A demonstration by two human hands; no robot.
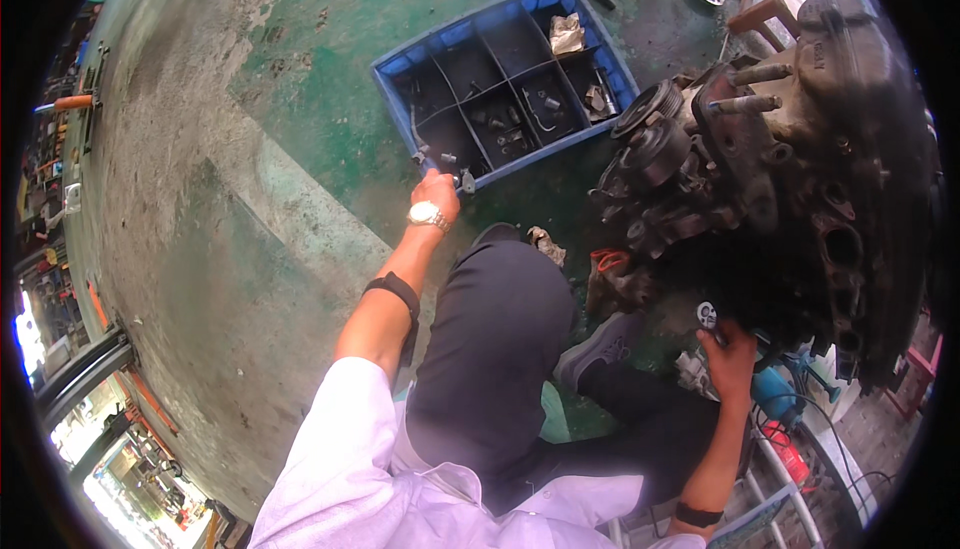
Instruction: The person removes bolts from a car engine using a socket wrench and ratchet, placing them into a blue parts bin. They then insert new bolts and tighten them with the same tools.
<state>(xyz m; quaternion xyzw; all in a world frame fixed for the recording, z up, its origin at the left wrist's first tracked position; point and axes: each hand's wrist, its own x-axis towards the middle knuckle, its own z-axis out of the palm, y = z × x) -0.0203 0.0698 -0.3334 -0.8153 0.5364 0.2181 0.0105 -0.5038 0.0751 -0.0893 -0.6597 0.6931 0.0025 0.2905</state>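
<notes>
1. Head view: the right hand (731, 359) is closed round a silver metal ratchet (707, 315) — head clear of the fingers, probably for leverage.
2. Left hand (437, 192), fingers curled, meets a blue plastic divided tray (548, 152) (likely for sorting); its grasp I cannot tell.
3. Bulky dark metal engine (850, 119) crowds the right side.

Open floor (290, 249) lay left of the left grip (437, 195), allowing passage on that side. The blue crate (560, 150) was accessible from above; its dividers obstructed sideways movement between compartments. The bent knee (500, 289) blocked a low, direct path toward the right grip (731, 359). The engine (725, 159) restricted that grip's forward clearance; a blue tool (776, 394) stood just beside its wrist.
</notes>
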